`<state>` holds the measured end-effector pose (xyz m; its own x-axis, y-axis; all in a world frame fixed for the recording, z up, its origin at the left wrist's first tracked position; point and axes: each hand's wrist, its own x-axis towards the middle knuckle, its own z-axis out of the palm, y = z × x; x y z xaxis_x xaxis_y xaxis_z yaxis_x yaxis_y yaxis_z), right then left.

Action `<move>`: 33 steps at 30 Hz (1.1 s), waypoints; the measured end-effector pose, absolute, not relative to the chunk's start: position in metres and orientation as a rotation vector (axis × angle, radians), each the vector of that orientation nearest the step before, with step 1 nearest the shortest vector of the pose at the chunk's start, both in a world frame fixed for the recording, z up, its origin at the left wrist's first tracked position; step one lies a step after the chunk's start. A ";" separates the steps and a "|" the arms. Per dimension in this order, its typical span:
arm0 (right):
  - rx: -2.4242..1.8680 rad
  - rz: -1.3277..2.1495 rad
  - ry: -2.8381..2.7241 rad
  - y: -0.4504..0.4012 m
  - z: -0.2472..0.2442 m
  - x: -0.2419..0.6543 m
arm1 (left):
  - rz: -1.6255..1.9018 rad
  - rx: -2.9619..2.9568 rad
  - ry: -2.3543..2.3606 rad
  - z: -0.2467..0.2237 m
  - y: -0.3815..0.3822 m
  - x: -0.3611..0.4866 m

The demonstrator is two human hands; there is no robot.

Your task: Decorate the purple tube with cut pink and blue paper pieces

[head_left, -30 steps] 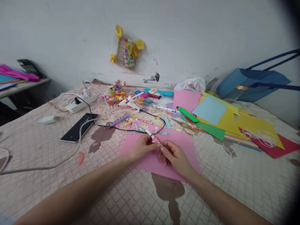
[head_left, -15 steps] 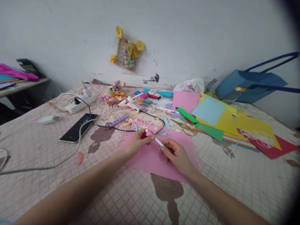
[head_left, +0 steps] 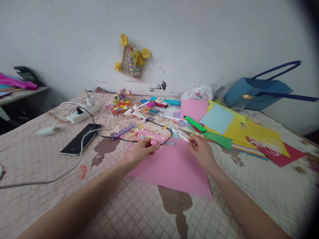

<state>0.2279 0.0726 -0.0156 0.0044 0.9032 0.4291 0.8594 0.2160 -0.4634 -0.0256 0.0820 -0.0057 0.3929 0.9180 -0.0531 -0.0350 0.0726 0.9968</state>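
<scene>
My left hand (head_left: 143,150) pinches a small folded pink paper piece (head_left: 154,142) between thumb and fingers, over the left part of a pink paper sheet (head_left: 171,169). To the right, my right hand (head_left: 200,149) is closed on the lower end of a slim white stick (head_left: 183,135), perhaps a pen; its kind is not clear. The stick points up and left, near a pale blue paper strip (head_left: 174,132). Small paper scraps (head_left: 149,135) lie over the sheet's far edge, just beyond my left hand.
A white glue gun (head_left: 136,112) lies behind the scraps, its black cable looping across the sheet's far edge. At left are a phone (head_left: 81,139) and a power strip (head_left: 83,114). Coloured papers (head_left: 224,124), a green cutter (head_left: 194,123) and a blue bag (head_left: 256,93) stand right.
My right hand has moved right and away from my left hand, taking the white stick with it. The pink piece stays in my left hand. The whole view has shifted slightly.
</scene>
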 end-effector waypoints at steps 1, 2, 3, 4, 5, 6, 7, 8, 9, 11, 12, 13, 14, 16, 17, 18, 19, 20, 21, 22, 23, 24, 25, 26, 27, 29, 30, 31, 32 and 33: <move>-1.663 0.050 -1.852 0.076 -0.019 0.234 | 0.857 1.304 0.894 -0.004 0.080 -0.024; -1.682 0.019 -1.851 0.079 -0.022 0.239 | 0.827 1.315 0.889 -0.003 0.078 -0.023; -1.680 -0.008 -1.847 0.081 -0.024 0.241 | 0.797 1.323 0.885 -0.002 0.076 -0.022; -1.659 -0.037 -1.844 0.082 -0.025 0.242 | 0.769 1.328 0.882 -0.001 0.075 -0.021; -1.621 -0.062 -1.840 0.082 -0.026 0.241 | 0.748 1.332 0.879 -0.001 0.073 -0.020; -1.570 -0.076 -1.841 0.080 -0.024 0.237 | 0.730 1.335 0.878 0.000 0.072 -0.019; -1.513 -0.069 -1.844 0.077 -0.022 0.231 | 0.716 1.339 0.877 0.000 0.070 -0.018; -1.451 -0.034 -1.849 0.072 -0.019 0.224 | 0.705 1.344 0.876 0.000 0.069 -0.018; -1.385 0.033 -1.868 0.067 -0.015 0.215 | 0.697 1.351 0.875 0.000 0.067 -0.017; -1.276 0.189 -1.921 0.055 -0.009 0.197 | 0.689 1.374 0.881 0.000 0.065 -0.015; -1.220 0.253 -1.951 0.049 -0.006 0.189 | 0.689 1.392 0.882 -0.001 0.064 -0.014; -1.170 0.307 -1.983 0.044 -0.004 0.181 | 0.695 1.412 0.881 -0.002 0.064 -0.014; -1.130 0.348 -2.008 0.039 -0.003 0.175 | 0.705 1.432 0.875 -0.003 0.063 -0.013; -1.064 0.400 -2.049 0.034 -0.002 0.167 | 0.719 1.463 0.854 -0.005 0.062 -0.013; -1.047 0.412 -2.057 0.032 -0.002 0.165 | 0.725 1.475 0.843 -0.006 0.062 -0.012; -1.034 0.418 -2.059 0.031 -0.002 0.164 | 0.729 1.486 0.834 -0.007 0.062 -0.012; -1.025 0.418 -2.058 0.031 -0.001 0.163 | 0.730 1.499 0.827 -0.008 0.062 -0.012; -1.016 0.416 -2.059 0.031 -0.001 0.163 | 0.730 1.511 0.823 -0.010 0.062 -0.012; -1.004 0.414 -2.063 0.031 -0.001 0.163 | 0.732 1.521 0.821 -0.011 0.062 -0.012; -0.992 0.413 -2.073 0.031 0.000 0.163 | 0.736 1.526 0.818 -0.012 0.063 -0.012; -0.981 0.413 -2.086 0.031 0.000 0.163 | 0.739 1.528 0.818 -0.014 0.063 -0.012; -0.972 0.412 -2.101 0.031 0.000 0.163 | 0.738 1.530 0.819 -0.015 0.063 -0.012; -0.964 0.411 -2.115 0.031 0.000 0.163 | 0.735 1.534 0.823 -0.016 0.063 -0.012; -0.957 0.408 -2.127 0.031 0.000 0.163 | 0.730 1.540 0.825 -0.016 0.064 -0.012; -0.950 0.406 -2.136 0.031 0.000 0.163 | 0.723 1.549 0.825 -0.017 0.064 -0.012; -0.936 0.408 -2.146 0.032 -0.001 0.163 | 0.713 1.568 0.827 -0.017 0.064 -0.012; -0.935 0.412 -2.147 0.032 -0.002 0.163 | 0.712 1.577 0.827 -0.018 0.064 -0.012; -0.938 0.417 -2.146 0.032 -0.003 0.163 | 0.713 1.585 0.830 -0.018 0.064 -0.012; -0.941 0.421 -2.147 0.032 -0.003 0.162 | 0.712 1.593 0.834 -0.019 0.064 -0.012; -0.944 0.425 -2.149 0.032 -0.003 0.162 | 0.710 1.602 0.839 -0.019 0.064 -0.012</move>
